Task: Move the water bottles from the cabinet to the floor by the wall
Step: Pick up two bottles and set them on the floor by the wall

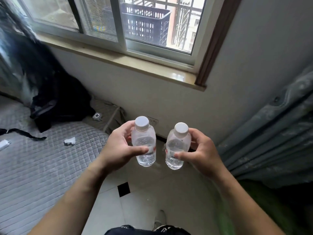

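I hold two small clear water bottles with white caps upright in the air above the tiled floor [140,200]. My left hand [118,148] grips the left bottle [144,141], thumb across its front. My right hand [201,153] grips the right bottle [177,146] the same way. Both bottles hang in front of the white wall [152,92] under the window. No cabinet is in view.
A bed with a grey quilted mattress [42,167] fills the left, with dark clothing [55,99] piled on it. A grey curtain [271,136] hangs at the right. A wall socket [153,121] sits low on the wall behind the bottles. The window sill [135,63] juts out above.
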`<act>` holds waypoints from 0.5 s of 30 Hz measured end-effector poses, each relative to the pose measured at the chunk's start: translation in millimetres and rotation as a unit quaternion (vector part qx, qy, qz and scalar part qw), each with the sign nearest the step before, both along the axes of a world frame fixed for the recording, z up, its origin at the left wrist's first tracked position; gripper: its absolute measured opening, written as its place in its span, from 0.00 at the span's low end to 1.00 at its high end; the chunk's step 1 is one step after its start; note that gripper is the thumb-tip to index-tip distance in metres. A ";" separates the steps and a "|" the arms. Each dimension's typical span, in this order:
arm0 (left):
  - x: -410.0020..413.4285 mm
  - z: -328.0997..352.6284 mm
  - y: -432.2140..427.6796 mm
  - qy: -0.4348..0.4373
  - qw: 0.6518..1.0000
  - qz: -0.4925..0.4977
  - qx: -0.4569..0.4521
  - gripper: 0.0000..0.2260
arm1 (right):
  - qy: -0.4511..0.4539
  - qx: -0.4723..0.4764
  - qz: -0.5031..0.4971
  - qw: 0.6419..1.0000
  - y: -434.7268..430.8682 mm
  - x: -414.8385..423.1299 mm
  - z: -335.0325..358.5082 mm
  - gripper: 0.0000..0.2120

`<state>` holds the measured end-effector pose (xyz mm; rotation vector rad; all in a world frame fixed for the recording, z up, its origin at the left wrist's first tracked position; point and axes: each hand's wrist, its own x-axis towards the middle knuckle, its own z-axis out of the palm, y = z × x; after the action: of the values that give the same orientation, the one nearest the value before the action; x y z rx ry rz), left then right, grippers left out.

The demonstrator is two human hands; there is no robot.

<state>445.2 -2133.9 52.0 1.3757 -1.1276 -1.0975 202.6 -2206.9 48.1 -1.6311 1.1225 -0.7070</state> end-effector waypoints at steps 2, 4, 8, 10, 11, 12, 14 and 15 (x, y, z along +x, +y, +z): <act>8.1 -1.2 -19.6 0.003 1.000 -0.003 0.004 0.31 | 0.003 0.002 0.004 1.000 -22.4 8.1 0.4 0.28; 18.0 -2.7 -38.4 0.010 1.000 -0.003 0.007 0.30 | 0.006 0.005 0.006 1.000 -42.2 17.5 -1.1 0.28; 41.9 -4.3 -74.9 0.013 1.000 -0.017 0.010 0.29 | 0.020 0.018 0.003 1.000 -76.7 40.3 -2.0 0.28; 55.9 -7.4 -93.5 0.015 1.000 -0.025 0.011 0.29 | 0.028 0.025 -0.001 0.999 -91.9 54.9 -4.1 0.29; 63.7 -10.4 -103.3 0.017 0.999 -0.030 0.011 0.29 | 0.034 0.029 -0.006 0.999 -99.4 62.7 -6.6 0.29; 72.2 -14.0 -113.8 0.018 0.999 -0.035 0.012 0.29 | 0.041 0.032 -0.011 0.999 -107.3 70.9 -9.5 0.29; 89.7 -21.2 -135.3 0.013 0.999 -0.047 0.017 0.29 | 0.052 0.042 -0.017 0.998 -122.7 88.0 -15.3 0.28; 98.4 -25.0 -146.1 0.006 0.998 -0.053 0.019 0.29 | 0.061 0.046 -0.020 0.997 -130.7 96.6 -18.8 0.28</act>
<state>543.6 -2280.1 27.0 1.3504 -1.1862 -1.2074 299.2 -2337.7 29.3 -1.5949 1.2587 -0.5791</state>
